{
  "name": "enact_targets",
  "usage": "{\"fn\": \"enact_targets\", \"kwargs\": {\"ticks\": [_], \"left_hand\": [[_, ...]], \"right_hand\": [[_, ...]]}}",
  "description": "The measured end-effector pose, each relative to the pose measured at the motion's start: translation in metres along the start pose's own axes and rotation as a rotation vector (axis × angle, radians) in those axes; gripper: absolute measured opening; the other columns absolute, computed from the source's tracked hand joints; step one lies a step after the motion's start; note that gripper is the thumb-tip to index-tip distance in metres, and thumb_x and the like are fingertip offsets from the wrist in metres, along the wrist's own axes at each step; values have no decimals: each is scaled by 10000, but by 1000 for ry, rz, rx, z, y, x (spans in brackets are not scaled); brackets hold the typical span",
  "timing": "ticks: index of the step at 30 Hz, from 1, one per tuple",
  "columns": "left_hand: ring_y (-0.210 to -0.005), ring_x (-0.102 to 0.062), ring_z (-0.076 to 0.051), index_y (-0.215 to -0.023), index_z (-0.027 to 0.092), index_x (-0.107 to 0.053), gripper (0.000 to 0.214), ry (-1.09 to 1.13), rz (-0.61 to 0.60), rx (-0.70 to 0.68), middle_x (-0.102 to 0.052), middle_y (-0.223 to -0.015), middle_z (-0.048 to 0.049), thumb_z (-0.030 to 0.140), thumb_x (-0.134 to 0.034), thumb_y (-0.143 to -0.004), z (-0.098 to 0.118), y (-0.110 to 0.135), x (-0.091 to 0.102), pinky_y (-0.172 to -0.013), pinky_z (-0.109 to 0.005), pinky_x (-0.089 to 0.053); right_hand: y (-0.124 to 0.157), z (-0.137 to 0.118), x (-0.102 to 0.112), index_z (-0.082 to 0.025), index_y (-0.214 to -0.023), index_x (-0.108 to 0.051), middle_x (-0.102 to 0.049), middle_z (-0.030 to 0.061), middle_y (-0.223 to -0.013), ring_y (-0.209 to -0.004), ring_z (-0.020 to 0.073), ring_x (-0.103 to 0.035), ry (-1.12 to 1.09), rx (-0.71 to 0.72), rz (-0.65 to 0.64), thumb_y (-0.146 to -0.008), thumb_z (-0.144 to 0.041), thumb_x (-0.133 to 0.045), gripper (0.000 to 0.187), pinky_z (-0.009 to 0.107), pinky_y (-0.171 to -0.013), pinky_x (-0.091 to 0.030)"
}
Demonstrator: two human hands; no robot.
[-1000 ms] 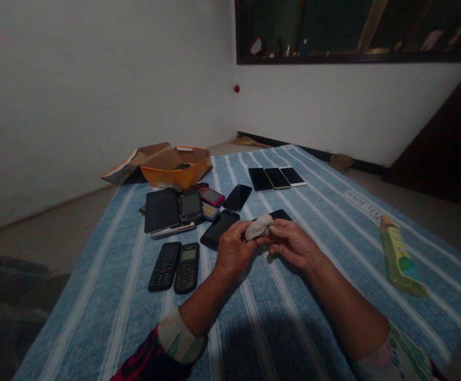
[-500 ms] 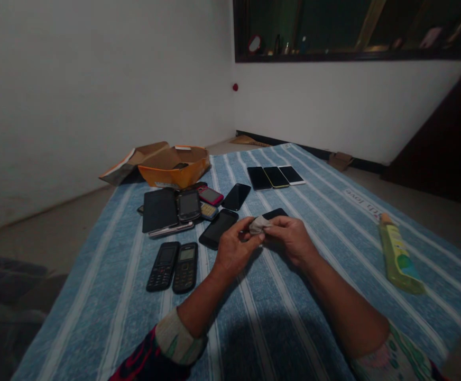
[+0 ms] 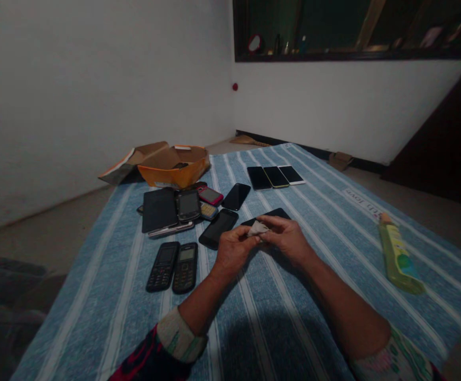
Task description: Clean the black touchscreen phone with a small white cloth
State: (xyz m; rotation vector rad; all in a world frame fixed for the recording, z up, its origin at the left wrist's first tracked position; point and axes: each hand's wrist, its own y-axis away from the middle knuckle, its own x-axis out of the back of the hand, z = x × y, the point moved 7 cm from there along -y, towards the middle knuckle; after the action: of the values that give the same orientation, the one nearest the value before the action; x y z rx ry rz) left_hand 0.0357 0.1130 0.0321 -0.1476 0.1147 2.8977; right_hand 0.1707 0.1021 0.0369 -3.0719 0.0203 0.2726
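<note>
My left hand point(image 3: 232, 250) and my right hand point(image 3: 286, 239) meet over the blue striped cloth point(image 3: 278, 312), and both pinch a small grey wad of cloth point(image 3: 257, 228) between their fingertips. Just behind the hands lies a black smartphone point(image 3: 270, 214), partly hidden by them. Another black smartphone point(image 3: 218, 228) lies just left of my left hand. Two black keypad phones point(image 3: 174, 259) lie side by side further left.
A heap of phones and a dark tablet point(image 3: 159, 209) sits in front of an orange cardboard box point(image 3: 175, 166). Three smartphones point(image 3: 276, 176) lie in a row at the far side. A yellow-green bottle point(image 3: 397, 254) lies on its side at the right.
Both hands have sunk slightly towards the striped cloth. The grey wad looks smaller and more tightly squeezed between the fingers than before.
</note>
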Motion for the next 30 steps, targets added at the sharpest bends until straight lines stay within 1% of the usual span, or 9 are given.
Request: {"fn": "enact_targets", "kwargs": {"ticks": [4,7,11,16,21,24,26,28,30], "left_hand": [[-677,-596,-161,-740,169,-735,104,-53,73,-94,-686,-710,-10,183,-729,-637,4,1,4,-679,-283,-477],[-704,-601,-163,-758,179,-729,117,-76,74,-116,-689,-729,-5,168,-719,-642,6,2,0,-699,-281,-480],[-775,-622,-161,-827,191,-685,178,-39,47,-177,-684,-800,4,148,-706,-656,8,4,-7,-761,-283,-490],[-989,-617,-196,-936,214,-631,329,-72,154,-205,-663,-982,-24,152,-752,-636,4,3,3,-828,-290,-489],[-916,-634,-202,-936,184,-648,245,-226,224,-226,-673,-963,-53,198,-704,-697,0,0,14,-822,-325,-499],[-830,-636,-184,-971,173,-646,232,-363,208,-288,-673,-981,-58,209,-643,-742,-2,-1,14,-796,-349,-514],[-820,-636,-182,-994,175,-636,240,-454,194,-332,-666,-1005,-62,208,-617,-757,-3,-1,13,-782,-356,-524],[-844,-637,-193,-1003,179,-624,244,-545,187,-369,-659,-1015,-67,201,-606,-761,-4,0,12,-788,-367,-529],[-899,-633,-215,-1011,176,-609,248,-645,186,-408,-651,-1029,-80,190,-592,-764,-4,1,11,-826,-396,-525]], "right_hand": [[4,3,-8,-201,-945,-766,-701,61,-926,-670,134,-606,13,-93,-79,-640,-303,-749,322,234,-503,-473],[5,5,-7,-168,-866,-777,-716,64,-819,-637,133,-607,-48,-139,-30,-599,-284,-775,291,244,-527,-477],[3,2,-3,-156,-817,-778,-727,64,-787,-675,153,-636,-102,-104,33,-581,-254,-795,255,277,-617,-507],[-1,2,13,-147,-766,-769,-741,80,-793,-715,185,-674,-177,-154,78,-538,-210,-801,238,318,-706,-543],[-9,-1,36,-158,-750,-759,-742,68,-814,-755,198,-681,-170,-111,111,-557,-254,-800,219,334,-729,-551],[-14,-3,53,-171,-793,-761,-732,52,-781,-724,197,-667,2,-5,182,-613,-265,-773,204,364,-737,-544],[-16,-9,59,-189,-818,-762,-726,49,-800,-765,211,-664,225,137,214,-673,-260,-732,164,389,-776,-534],[-14,-16,55,-202,-831,-760,-723,58,-870,-856,225,-658,507,315,223,-742,-208,-653,139,401,-843,-515],[-10,-19,42,-206,-860,-752,-712,76,-969,-947,229,-641,792,464,203,-785,-121,-550,231,398,-894,-496]]}}
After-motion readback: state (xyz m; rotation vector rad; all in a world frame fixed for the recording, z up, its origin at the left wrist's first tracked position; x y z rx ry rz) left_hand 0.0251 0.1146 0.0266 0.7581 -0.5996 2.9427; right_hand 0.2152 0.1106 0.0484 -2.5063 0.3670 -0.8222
